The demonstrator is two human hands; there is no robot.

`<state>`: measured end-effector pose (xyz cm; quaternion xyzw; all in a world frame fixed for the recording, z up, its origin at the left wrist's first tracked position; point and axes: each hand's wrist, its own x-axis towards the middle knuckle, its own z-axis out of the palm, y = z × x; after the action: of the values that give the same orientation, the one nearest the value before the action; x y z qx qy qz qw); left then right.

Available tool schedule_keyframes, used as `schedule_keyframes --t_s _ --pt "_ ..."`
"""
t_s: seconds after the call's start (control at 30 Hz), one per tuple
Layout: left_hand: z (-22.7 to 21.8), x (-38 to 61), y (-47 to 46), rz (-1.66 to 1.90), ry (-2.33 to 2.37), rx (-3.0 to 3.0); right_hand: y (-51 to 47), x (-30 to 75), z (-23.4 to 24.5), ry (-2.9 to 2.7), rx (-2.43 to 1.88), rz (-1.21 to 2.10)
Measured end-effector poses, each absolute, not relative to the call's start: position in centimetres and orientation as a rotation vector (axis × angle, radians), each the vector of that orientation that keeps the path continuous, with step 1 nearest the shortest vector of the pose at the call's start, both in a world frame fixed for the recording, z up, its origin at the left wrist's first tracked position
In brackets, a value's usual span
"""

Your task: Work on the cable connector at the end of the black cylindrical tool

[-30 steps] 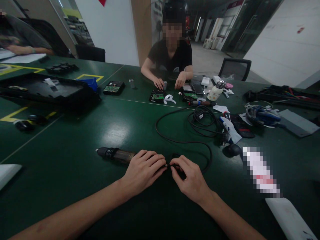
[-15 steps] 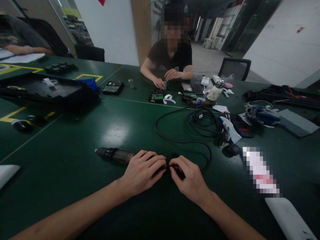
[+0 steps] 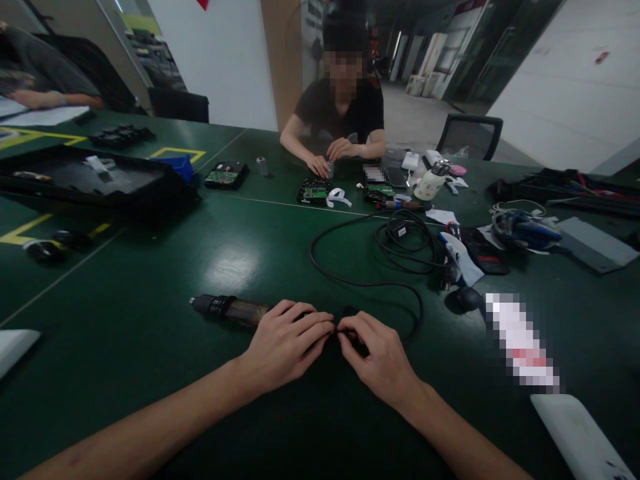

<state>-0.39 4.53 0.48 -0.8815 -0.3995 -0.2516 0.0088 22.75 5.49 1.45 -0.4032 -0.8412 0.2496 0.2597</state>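
Observation:
An electric screwdriver lies on the green table with its tip to the left. My left hand is wrapped round its rear part, covering it. Close to those fingertips, my right hand pinches the end of a black cable at the screwdriver's rear. The fingers hide the cable end, so I cannot tell whether it is seated in the tool. From there the cable runs right and back into a loose coil.
Across the table a person handles a small metal cylinder beside circuit boards. A large black tray stands at left. On the right lie a tool pouch, a blue tool and a cup of tools.
My fingertips have come slightly closer together at the screwdriver's rear end. Otherwise the hands, screwdriver and cable look the same.

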Motion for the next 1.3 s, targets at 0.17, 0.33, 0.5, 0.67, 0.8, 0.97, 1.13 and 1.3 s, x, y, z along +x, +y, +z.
schedule_keyframes --t_s 0.17,0.33,0.5,0.67,0.8,0.97,1.13,1.3 --pt "0.51 -0.31 4.5 -0.783 -1.29 -2.735 5.52 22.74 1.45 -2.285 -1.091 0.665" --pt "0.74 -0.22 4.42 -0.782 -1.285 -2.77 5.49 22.74 1.23 -2.294 -1.103 0.663" --pt "0.67 -0.22 4.45 -0.797 -1.296 -2.75 5.45 22.7 1.2 -2.286 -1.112 0.663" --pt "0.62 -0.25 4.47 -0.801 -1.257 -2.758 5.44 22.73 1.31 -2.298 -1.107 0.651" --pt "0.77 -0.17 4.44 -0.796 -1.299 -2.728 5.47 22.79 1.3 -2.302 -1.111 0.644" --pt "0.76 -0.23 4.47 -0.799 -1.256 -2.751 5.51 22.83 1.32 -2.301 -1.097 0.641" --pt "0.59 -0.24 4.52 -0.778 -1.297 -2.731 5.47 22.79 1.39 -2.299 -1.105 0.643" --pt "0.68 -0.37 4.41 -0.771 -1.259 -2.772 5.49 22.69 1.51 -2.301 -1.11 0.634"
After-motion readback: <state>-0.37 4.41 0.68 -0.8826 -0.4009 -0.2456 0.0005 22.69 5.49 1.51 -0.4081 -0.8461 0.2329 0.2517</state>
